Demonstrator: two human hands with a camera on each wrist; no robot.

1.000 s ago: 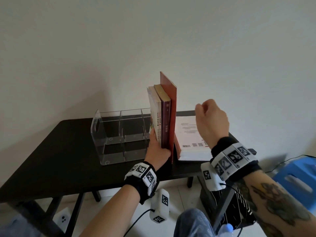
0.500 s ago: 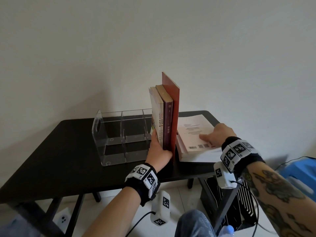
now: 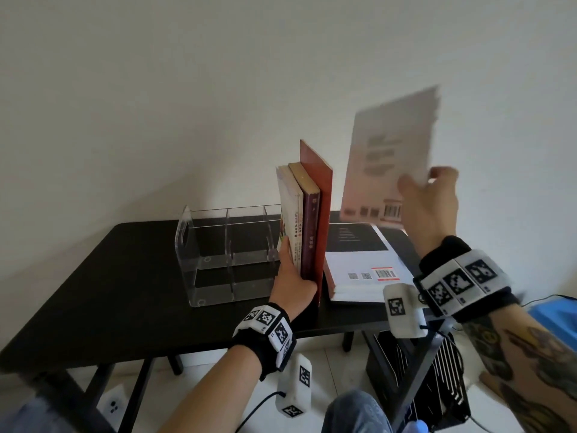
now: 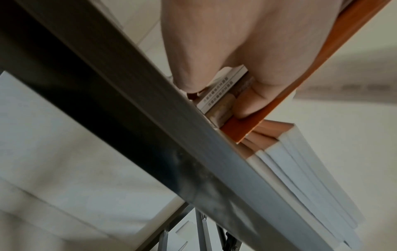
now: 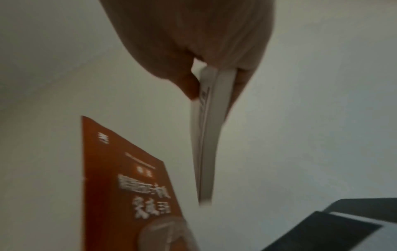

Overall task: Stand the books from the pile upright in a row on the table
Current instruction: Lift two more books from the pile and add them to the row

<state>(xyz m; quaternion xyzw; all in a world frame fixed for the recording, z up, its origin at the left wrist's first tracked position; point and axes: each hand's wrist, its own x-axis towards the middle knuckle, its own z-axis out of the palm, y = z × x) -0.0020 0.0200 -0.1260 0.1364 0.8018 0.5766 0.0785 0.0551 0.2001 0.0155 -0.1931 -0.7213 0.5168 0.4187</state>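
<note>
Black table (image 3: 125, 276), three upright books (image 3: 307, 220), one white book (image 3: 387, 164) lifted

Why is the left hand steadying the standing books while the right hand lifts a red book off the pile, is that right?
Nearly. The book that the right hand lifts is white, not red, as the head view shows. The left hand does steady the standing books.

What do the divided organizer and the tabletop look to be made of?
Organizer: seemingly clear acrylic or similar hard plastic; the table shows through its walls and its edges catch light. Table: matte black top, possibly laminate; core not visible; the legs look like metal.
</note>
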